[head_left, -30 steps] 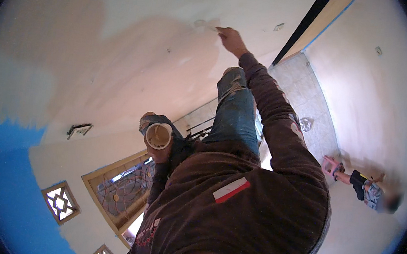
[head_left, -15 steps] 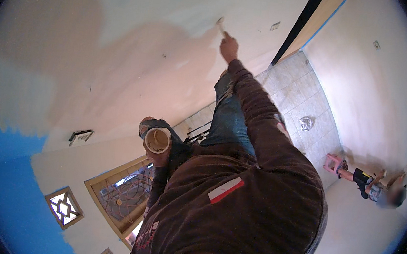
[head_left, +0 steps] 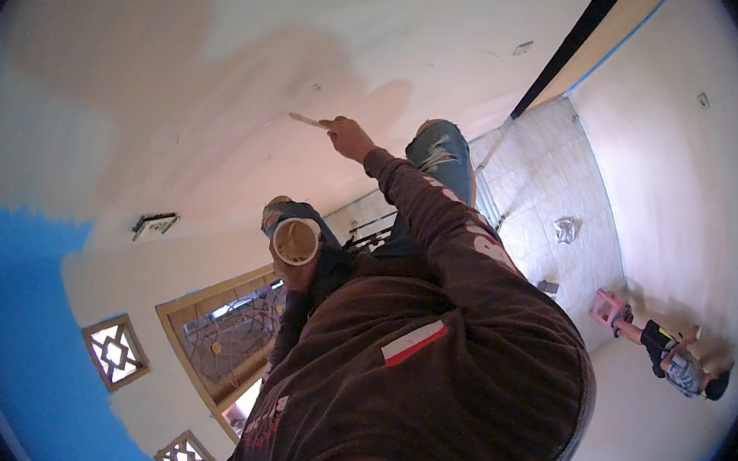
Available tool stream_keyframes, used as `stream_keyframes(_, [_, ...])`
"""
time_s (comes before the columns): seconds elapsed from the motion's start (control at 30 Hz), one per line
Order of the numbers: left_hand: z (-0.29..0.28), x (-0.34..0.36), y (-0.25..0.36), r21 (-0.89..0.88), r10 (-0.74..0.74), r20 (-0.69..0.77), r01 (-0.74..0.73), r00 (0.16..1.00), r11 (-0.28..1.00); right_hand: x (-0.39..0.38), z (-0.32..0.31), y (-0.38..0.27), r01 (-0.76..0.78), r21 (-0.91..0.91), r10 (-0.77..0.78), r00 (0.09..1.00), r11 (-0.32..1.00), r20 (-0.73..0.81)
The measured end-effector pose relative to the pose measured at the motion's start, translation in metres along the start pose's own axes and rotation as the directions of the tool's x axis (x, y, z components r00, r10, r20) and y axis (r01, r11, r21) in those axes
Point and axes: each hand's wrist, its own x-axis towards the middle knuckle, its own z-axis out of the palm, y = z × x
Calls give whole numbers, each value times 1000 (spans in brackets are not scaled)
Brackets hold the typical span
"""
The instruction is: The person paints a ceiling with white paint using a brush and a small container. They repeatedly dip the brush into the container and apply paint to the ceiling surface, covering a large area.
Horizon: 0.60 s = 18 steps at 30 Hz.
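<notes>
A paintbrush [head_left: 307, 120] with a pale tip sits in my right hand [head_left: 348, 138], whose fingers are closed on its handle. The brush points left, over the pinkish-beige wall [head_left: 244, 143]; whether its tip touches the surface I cannot tell. Near my left knee, my left hand [head_left: 296, 272] grips a white paint cup [head_left: 296, 241] from below and the side. The cup's open mouth faces me, with beige paint inside. Darker, damp-looking patches spread over the wall to the left and above the brush.
A wall box [head_left: 155, 226] is set low in the wall, beside blue-painted wall [head_left: 17, 285] and a wooden-framed window [head_left: 221, 341]. Black metal bars [head_left: 371, 229] show below my legs. A person [head_left: 681, 358] is by a pink stool [head_left: 610, 309] on the right. A crumpled silvery bag [head_left: 566, 230] lies on the tiles.
My right hand has brought the brush down and left from the upper wall toward the cup's side. The cup has moved slightly right and up. The person at right has shifted posture.
</notes>
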Motion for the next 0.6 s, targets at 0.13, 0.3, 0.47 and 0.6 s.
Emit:
stream_keyframes(0.13, [-3,-1,1,-5,32,-5,-32,999,999,24,-26,23,6,-53,-14,990,999,-142])
stream_keyframes(0.3, [-1,-1,1,-8,38,-5,-38,999,999,29,-106,77,-13,-53,1,976,999,-216])
stream_keyframes(0.47, [0,0,4,-9,27,-9,-28,1000,1000,8,-184,115,-225,-212,148,934,951,-326])
stream_keyframes(0.6, [0,-7,-7,-54,33,-30,-35,999,998,-3,-217,120,-415,-145,268,779,898,-567])
